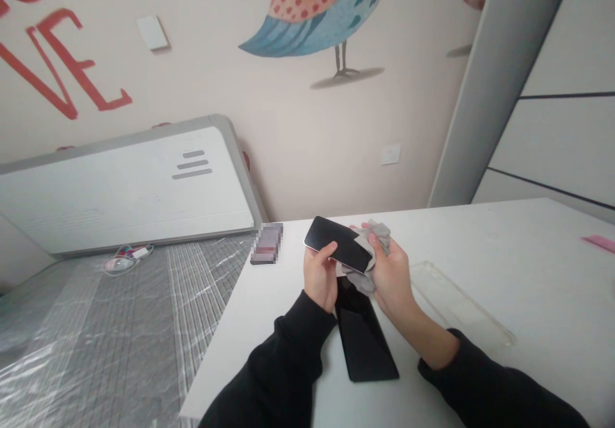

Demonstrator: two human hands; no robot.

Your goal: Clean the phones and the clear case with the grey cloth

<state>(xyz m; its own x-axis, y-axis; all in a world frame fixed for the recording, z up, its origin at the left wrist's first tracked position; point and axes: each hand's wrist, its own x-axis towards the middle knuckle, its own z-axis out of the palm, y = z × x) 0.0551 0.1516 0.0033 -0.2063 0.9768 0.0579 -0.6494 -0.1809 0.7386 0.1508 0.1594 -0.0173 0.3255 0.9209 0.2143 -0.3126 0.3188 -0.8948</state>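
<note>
A smartphone (pixel 331 239) with a dark screen is held up above the white table, tilted. My left hand (pixel 321 273) grips its near left side, thumb lying over the screen's edge. My right hand (pixel 391 271) is closed on a crumpled grey cloth (pixel 364 280), which wraps round the phone's right end. Below both hands a black tablet (pixel 368 345) lies flat on the table, its upper end partly covered by the cloth and left hand. Right of my right wrist lies a clear case (pixel 464 306).
The white table (pixel 542 255) reaches towards the wall. A blurred-out small box-like item (pixel 267 243) lies at its far left corner, a pink item (pixel 599 243) at the right. Left of the table is a plastic-covered striped mattress (pixel 144 332) with a coiled cable (pixel 125 260) and a headboard (pixel 129 191).
</note>
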